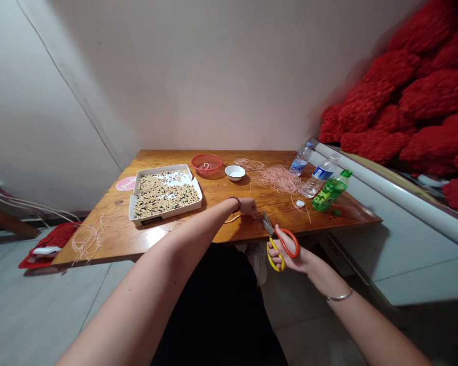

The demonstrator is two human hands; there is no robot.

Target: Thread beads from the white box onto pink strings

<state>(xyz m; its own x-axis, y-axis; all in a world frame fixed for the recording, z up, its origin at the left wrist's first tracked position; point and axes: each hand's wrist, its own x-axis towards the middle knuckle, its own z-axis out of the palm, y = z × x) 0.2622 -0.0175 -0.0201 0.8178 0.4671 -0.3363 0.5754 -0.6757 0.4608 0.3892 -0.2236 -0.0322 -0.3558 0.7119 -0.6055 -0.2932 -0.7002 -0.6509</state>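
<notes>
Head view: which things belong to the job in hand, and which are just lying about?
Probably the job's:
scissors in the right hand
beaded string by the left hand
tray of beads
pink cords
red basket with string inside

Probably just lying about:
two clear bottles
green bottle
white cap

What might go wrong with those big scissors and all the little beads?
The blades of the scissors in the right hand are very close to the fingers of the left hand, so a slip might nip a finger. The left arm reaches past the shallow tray, so a bump might spill its loose beads. The beaded string lies near the table's front edge and might slide off.
</notes>
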